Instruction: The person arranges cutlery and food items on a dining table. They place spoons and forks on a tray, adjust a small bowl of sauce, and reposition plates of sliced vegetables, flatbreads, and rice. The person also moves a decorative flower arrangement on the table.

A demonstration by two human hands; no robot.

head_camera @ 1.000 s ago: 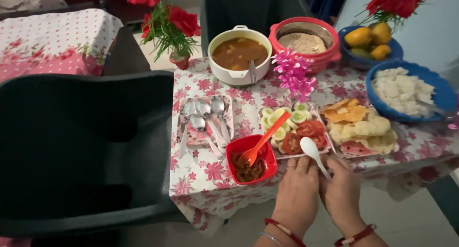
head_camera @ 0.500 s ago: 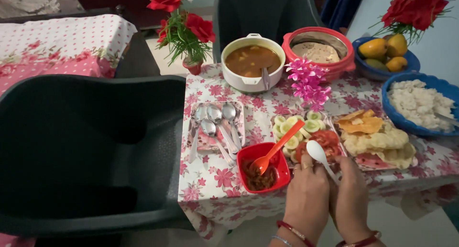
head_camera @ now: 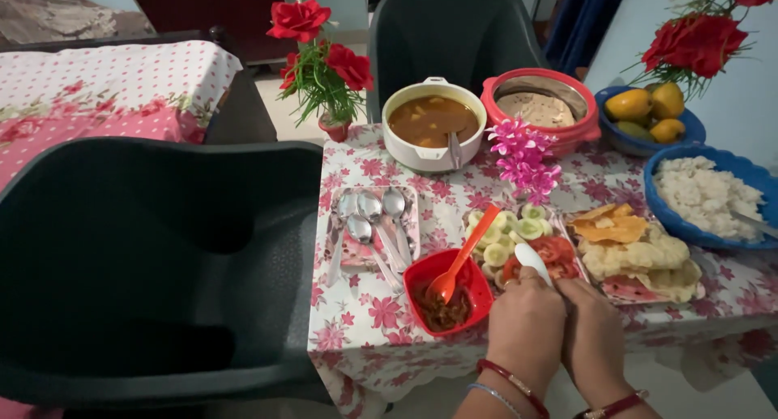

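Floral-clothed table [head_camera: 381, 305], dishes, perhaps trays.

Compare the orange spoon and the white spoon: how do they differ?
The orange spoon rests in the red bowl, untouched; the white spoon is gripped by both hands, left hand and right hand. The orange one shows fully; the white one's handle is hidden. Both look plastic.

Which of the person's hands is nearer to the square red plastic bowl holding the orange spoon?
Left. The left hand sits just right of the square red plastic bowl, almost at its rim. The right hand lies further right, beyond the left hand.
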